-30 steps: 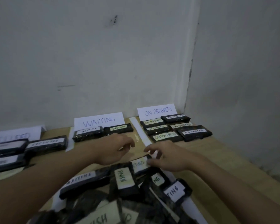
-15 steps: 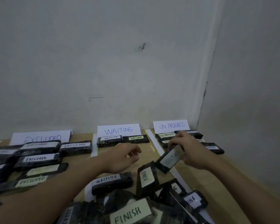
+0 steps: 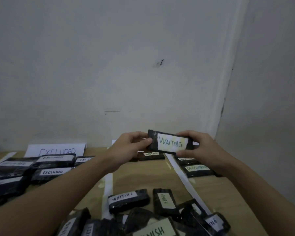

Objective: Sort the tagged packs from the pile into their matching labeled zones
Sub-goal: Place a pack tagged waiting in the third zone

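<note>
From the head view, a black pack (image 3: pixel 170 142) with a pale tag reading "WAITING" is held up in the air above the far middle of the tabletop (image 3: pixel 140 176), its tag turned toward the camera. The pack's left end is pinched by the left hand (image 3: pixel 128 147), thumb on the front face and fingers curled behind, and its right end is gripped by the right hand (image 3: pixel 197 147) in the same way. Below the held pack, near the far edge, a pack tagged "WAITING" (image 3: pixel 151 155) is seen lying flat. Toward the far left corner, a folded white sign marked "EXCLUDED" (image 3: pixel 56 149) is stood against the wall, and several packs tagged "EXCLUDED" (image 3: pixel 55 172) are laid in front of it. Toward the far right, under the right wrist, a few more packs (image 3: pixel 197 170) are laid; their tags cannot be read clearly. The zones are parted by white paper strips (image 3: pixel 182 179) laid across the tabletop. At the near edge a loose pile (image 3: pixel 143 220) of black packs is heaped, among them one tagged "WAITING" (image 3: pixel 128 200) and one tagged "FINISH" (image 3: pixel 165 200), side by side and just apart.
</note>
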`<state>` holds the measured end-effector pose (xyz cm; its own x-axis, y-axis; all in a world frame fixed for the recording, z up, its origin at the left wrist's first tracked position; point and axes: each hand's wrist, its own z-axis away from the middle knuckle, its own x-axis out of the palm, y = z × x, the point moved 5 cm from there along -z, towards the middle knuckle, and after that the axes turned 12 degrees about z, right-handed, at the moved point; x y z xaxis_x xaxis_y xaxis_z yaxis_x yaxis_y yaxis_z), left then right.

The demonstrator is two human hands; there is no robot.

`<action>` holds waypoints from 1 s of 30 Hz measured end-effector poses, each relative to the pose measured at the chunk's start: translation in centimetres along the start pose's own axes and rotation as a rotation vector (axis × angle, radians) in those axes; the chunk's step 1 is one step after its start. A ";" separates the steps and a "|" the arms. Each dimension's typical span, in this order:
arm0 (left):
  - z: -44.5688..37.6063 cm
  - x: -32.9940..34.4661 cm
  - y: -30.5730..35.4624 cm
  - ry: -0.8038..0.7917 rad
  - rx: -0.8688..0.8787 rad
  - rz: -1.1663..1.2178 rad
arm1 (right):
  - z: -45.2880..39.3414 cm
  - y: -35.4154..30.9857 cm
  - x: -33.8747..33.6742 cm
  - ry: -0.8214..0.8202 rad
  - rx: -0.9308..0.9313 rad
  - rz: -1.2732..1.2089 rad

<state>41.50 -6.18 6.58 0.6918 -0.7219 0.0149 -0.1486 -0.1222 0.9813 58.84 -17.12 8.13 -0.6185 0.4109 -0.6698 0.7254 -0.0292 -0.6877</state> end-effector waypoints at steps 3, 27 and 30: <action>-0.2 -2.5 0.6 0.076 0.026 -0.038 | -1.8 -2.0 1.6 0.052 -0.082 0.117; -0.2 -13.1 -7.6 -0.069 -0.061 -0.861 | -13.6 4.0 18.1 -0.422 -0.118 0.744; 0.0 -12.4 -7.8 -0.136 -0.043 -0.890 | -13.1 3.7 18.1 -0.398 -0.129 0.729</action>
<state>34.10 3.72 -1.22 0.4484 -0.4473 -0.7739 0.4300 -0.6511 0.6254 54.29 2.16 -2.87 -0.0248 -0.0229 -0.9994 0.9985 -0.0486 -0.0236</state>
